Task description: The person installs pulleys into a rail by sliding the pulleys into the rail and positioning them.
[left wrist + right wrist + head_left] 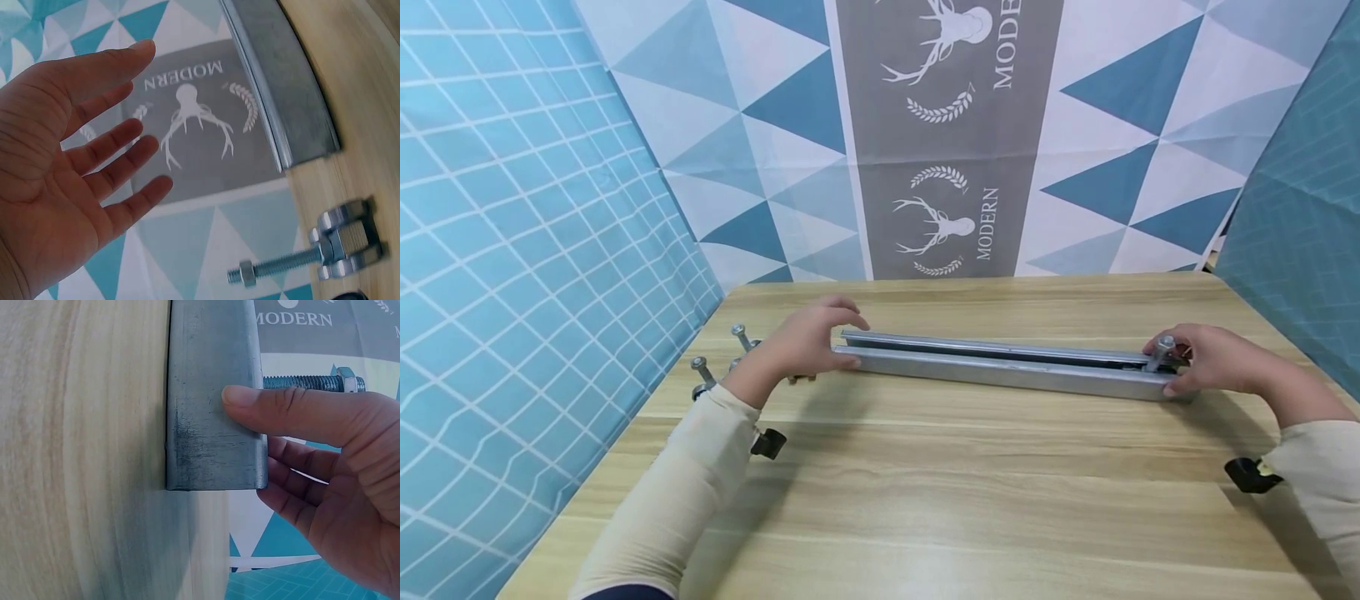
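Note:
A long grey metal channel rail [1000,372], its slot facing up, lies across the wooden table. At its right end my right hand [1217,358] grips the walls, with the thumb on the near face and the fingers round the far side. Beside that hand a threaded bolt [1161,350] with a nut stands up out of the slot; whatever it joins inside the rail is hidden. My left hand [811,337] hovers around the rail's left end. In the left wrist view its fingers [119,169] are spread and loosely bent, apart from the rail, holding nothing.
Left of the rail, partly behind my left forearm, stand several bolts with wheels, among them one roller bolt [350,244] with a nut on its thread. A patterned cloth [947,167] hangs behind the table [925,500], and a blue checked sheet [512,250] runs along the left.

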A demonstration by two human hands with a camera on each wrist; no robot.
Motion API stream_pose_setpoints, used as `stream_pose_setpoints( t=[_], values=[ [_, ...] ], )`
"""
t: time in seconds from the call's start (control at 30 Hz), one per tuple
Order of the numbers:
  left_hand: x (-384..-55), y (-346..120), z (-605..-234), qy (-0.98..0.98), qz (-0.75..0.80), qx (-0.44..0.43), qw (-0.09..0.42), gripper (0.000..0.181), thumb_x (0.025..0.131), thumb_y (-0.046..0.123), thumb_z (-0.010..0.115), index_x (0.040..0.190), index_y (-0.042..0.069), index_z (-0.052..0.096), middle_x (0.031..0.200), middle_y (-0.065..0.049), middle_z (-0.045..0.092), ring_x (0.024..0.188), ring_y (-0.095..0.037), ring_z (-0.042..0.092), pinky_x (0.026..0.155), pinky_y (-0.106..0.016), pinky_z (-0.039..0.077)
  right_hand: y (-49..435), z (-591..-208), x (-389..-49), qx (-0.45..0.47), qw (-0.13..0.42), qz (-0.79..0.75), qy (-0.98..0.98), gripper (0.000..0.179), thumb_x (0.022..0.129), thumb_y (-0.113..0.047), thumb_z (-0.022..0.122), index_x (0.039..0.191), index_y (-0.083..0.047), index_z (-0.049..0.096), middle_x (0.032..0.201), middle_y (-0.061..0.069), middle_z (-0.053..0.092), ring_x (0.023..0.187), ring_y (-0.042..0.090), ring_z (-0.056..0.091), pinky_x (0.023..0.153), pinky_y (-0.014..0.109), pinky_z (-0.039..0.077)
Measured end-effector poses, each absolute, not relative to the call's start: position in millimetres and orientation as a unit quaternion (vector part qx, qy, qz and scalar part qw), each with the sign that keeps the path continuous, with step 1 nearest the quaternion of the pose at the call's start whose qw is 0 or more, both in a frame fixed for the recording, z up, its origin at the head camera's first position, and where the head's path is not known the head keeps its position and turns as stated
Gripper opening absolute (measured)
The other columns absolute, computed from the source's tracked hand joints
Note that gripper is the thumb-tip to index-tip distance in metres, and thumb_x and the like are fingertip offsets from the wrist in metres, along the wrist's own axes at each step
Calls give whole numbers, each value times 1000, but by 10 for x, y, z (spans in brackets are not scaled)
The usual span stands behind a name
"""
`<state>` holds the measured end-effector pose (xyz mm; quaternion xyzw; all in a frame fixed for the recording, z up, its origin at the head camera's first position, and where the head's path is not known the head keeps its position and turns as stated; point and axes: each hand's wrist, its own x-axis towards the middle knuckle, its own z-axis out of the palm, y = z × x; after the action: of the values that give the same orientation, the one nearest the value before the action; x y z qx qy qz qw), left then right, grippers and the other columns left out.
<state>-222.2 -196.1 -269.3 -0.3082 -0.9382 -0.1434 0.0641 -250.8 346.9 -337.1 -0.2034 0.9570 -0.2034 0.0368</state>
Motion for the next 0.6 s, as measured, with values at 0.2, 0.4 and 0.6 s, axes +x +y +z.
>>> stream_pose_setpoints(
  t=[0.2,0.4,0.6],
  values=[
    [-2215,-2096,-2664,-942,-156,-287,75,40,77,17,82,115,8,70,120,-10,59,113,-28,55,94,-46,46,3486,-3366,-2504,-202,35,-209,956,64,60,-18,92,113,4,66,112,24,61,100,40,56,76,51,50],
    [-2225,-2212,-2645,-945,-142,-279,92,36,78,11,81,112,6,71,116,-13,61,107,-30,58,90,-46,48,3490,-3381,-2507,-203,37,-214,955,63,60,-18,92,114,4,66,112,22,62,103,39,57,77,50,50],
    [-2284,-2329,-2615,-954,-107,-262,96,30,79,10,79,108,3,71,113,-15,62,104,-32,59,89,-47,49,3485,-3382,-2510,-199,37,-212,956,63,59,-17,92,113,4,67,109,21,62,100,36,57,76,50,50]
  ],
)
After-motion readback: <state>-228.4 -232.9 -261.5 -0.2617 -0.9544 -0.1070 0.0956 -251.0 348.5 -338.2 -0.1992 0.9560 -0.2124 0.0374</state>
